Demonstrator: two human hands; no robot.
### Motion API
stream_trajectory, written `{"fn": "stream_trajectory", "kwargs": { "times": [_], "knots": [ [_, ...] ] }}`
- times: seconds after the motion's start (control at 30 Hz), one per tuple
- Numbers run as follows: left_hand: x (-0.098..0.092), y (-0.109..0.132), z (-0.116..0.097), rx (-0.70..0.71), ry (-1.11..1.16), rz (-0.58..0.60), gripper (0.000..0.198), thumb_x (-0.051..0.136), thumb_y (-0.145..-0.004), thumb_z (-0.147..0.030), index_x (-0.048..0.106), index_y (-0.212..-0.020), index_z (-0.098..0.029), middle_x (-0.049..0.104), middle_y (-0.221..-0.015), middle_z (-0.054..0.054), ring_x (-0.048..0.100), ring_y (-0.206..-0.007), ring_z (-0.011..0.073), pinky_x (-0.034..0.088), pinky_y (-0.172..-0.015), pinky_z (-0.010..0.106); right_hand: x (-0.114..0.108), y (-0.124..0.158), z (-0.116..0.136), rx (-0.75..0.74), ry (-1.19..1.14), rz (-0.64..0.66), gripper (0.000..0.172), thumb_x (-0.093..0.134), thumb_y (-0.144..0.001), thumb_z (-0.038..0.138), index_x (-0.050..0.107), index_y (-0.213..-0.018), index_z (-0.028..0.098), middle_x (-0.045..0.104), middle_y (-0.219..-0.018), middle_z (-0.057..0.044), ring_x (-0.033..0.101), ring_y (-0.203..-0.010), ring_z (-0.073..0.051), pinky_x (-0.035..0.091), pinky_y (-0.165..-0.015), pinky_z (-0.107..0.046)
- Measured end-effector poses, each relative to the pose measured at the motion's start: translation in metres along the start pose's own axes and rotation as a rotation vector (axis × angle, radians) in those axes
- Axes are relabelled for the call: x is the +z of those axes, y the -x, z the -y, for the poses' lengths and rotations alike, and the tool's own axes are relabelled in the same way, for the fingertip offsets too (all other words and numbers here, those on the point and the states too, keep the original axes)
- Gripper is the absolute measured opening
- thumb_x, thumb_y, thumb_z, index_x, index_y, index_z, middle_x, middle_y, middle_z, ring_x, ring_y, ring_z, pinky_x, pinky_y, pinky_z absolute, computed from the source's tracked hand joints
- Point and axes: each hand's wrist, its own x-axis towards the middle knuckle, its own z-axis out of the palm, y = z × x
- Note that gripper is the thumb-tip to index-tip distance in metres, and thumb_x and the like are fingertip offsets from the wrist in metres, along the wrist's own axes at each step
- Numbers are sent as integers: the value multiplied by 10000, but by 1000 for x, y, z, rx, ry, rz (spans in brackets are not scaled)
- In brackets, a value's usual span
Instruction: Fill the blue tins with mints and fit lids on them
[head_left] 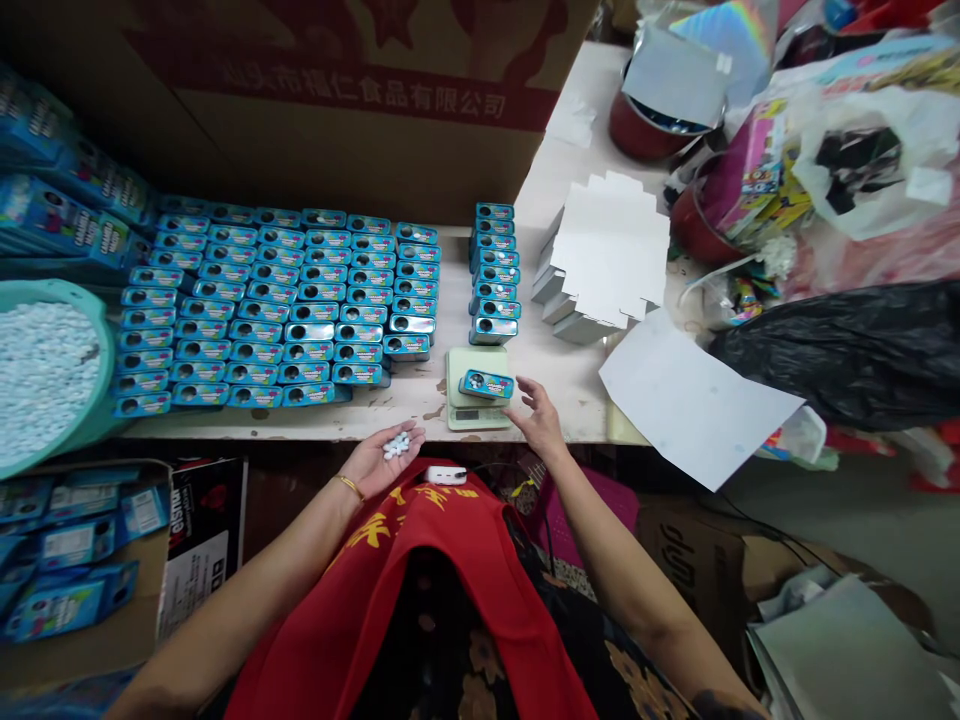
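My left hand (379,462) is palm up by the table's front edge, cupping a small pile of white candies (396,446). A light green kitchen scale (457,408) lies on the table to its right. On the scale rests a small blue box (487,384) with a round hole in its top, where white pieces show. My right hand (538,415) is at the right end of this box, fingers apart and curved, not closed on it. Rows of similar blue boxes (255,352) stand to the left, and one short column of them (496,275) stands behind the scale.
A turquoise basin (105,360) full of white candies (45,370) is at far left. Behind the rows rises a large cardboard carton (337,150). White card sheets (611,245) are stacked at right, near a loose sheet (697,395) and a black plastic bag (847,340).
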Motion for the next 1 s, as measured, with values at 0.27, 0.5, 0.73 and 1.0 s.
{"fn": "stream_trajectory", "kwargs": {
  "times": [0.27,0.5,0.73,1.0],
  "knots": [
    [10,-14,-7,29,23,29,211,476,-768,-113,591,-938,-66,644,-879,153,620,-829,208,520,-715,306,24,-20,8,-83,30,73,413,586,-684,287,498,-1079,202,573,-1008,-38,533,-918,-181,414,-834,-331],
    [41,-36,-11,81,93,86,189,461,-789,-182,597,-846,-63,641,-724,117,615,-714,190,510,-686,325,27,-1,90,-449,560,254,474,490,-740,165,451,-1204,254,532,-1093,-53,438,-987,-240,335,-859,-385],
    [56,-41,-10,88,64,104,140,489,-770,-146,601,-767,-62,637,-727,115,601,-696,175,506,-668,306,25,-2,98,-480,775,259,458,487,-746,176,459,-1197,245,554,-1020,-58,419,-909,-245,326,-778,-372],
    [59,-40,-9,113,16,85,135,490,-765,-113,616,-753,-65,635,-720,110,603,-686,164,508,-659,290,18,5,102,-498,740,264,473,477,-750,157,447,-1212,256,545,-1065,-62,423,-966,-253,322,-821,-398]
  ]
}}
